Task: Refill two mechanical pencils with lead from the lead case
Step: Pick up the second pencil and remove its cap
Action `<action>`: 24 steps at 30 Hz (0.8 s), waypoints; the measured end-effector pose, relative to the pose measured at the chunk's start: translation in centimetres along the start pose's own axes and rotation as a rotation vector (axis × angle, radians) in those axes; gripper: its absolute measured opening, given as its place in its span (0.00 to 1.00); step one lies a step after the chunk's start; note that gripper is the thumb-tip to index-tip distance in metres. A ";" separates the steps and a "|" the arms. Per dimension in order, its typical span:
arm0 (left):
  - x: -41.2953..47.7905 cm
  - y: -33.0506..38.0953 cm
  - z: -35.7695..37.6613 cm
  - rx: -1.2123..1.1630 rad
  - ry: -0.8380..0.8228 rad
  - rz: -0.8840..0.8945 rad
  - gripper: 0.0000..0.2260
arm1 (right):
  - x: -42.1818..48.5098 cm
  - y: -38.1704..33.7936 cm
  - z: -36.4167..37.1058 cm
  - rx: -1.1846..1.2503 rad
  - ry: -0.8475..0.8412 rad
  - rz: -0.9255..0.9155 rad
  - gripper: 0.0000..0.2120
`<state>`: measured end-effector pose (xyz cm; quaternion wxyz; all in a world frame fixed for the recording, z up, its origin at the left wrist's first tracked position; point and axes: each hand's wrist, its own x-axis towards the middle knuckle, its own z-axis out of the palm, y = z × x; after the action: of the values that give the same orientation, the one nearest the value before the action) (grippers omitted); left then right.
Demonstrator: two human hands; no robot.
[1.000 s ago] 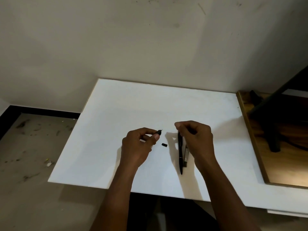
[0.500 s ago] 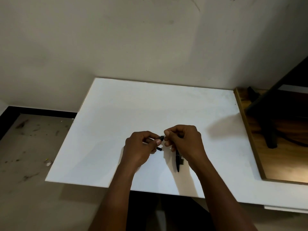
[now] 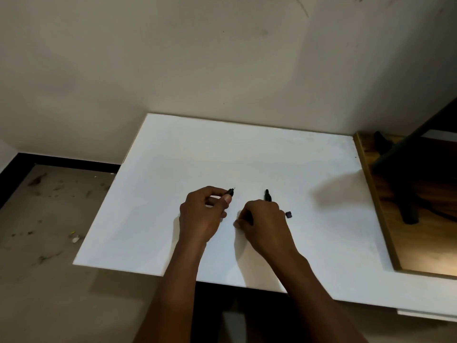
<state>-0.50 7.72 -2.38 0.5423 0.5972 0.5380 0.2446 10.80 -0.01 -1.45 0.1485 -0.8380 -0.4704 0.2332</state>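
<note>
My left hand grips a black mechanical pencil in curled fingers, its tip poking out up and to the right above the white board. My right hand is lowered onto the board with curled fingers, fingertips down at its left side. It covers most of a second black pencil, of which only the far end shows. Whether it pinches anything is hidden. A small black cap-like piece lies just right of that hand. The lead case is not visible.
The white board's front edge overhangs a dusty floor on the left. A wooden surface with a black stand borders the board on the right. A wall rises behind.
My right hand left the pencil tip held by my left hand and dropped to the board over the lying pencil. A small black piece now shows to its right.
</note>
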 end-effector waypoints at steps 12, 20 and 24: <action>-0.1 -0.2 0.2 -0.038 -0.050 -0.001 0.04 | 1.8 2.4 0.0 -0.121 0.354 0.075 0.07; 0.0 -0.2 0.3 -0.029 -0.049 0.002 0.03 | 1.9 2.9 -0.1 0.054 0.337 0.061 0.05; 0.0 -0.2 0.4 -0.028 -0.065 0.003 0.03 | 1.7 3.2 -1.6 0.348 0.477 0.072 0.04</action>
<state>-0.24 7.60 -2.65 0.5674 0.5979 0.5159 0.2334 14.72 -0.21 -2.06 0.3878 -0.8473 -0.3451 0.1118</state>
